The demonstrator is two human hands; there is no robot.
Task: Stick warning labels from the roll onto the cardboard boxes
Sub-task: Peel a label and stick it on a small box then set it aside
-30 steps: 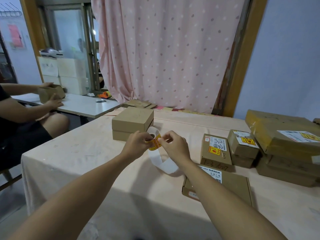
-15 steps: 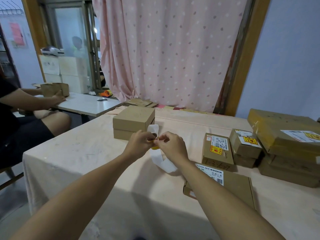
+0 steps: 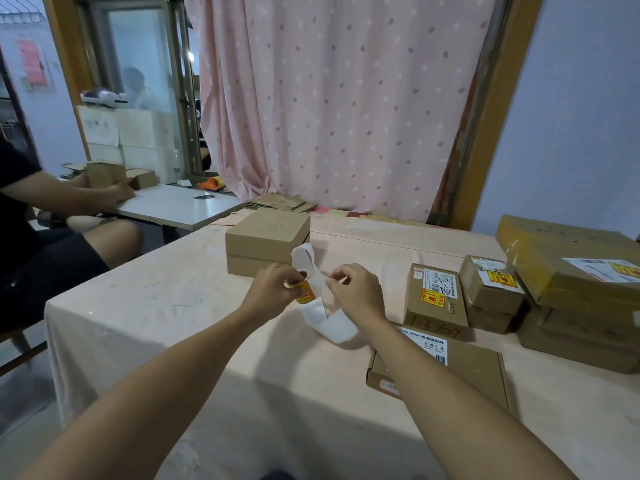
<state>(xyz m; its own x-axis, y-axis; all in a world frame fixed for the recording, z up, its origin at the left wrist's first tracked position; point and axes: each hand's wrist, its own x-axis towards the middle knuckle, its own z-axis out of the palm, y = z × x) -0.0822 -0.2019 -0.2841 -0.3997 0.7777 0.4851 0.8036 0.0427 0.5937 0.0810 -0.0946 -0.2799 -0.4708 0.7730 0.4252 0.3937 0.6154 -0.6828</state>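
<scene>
Three boxes (image 3: 434,317) on the right of the worktop (image 3: 173,306) already wear yellow warning labels (image 3: 431,299), the plain box (image 3: 266,237) and flat box (image 3: 474,372) show none, and the left hand (image 3: 273,294) grips the roll (image 3: 304,289) while right fingers (image 3: 337,277) pinch its white backing strip (image 3: 334,325).

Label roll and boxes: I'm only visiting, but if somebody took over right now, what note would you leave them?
Left hand grips the label roll. Right hand pinches the white backing strip beside it; no freed label is visible.
Done: the narrow box, small box and large box on the right carry yellow warning labels.
Left: the plain box behind the roll and the flat box under the right forearm show none on top.
</scene>
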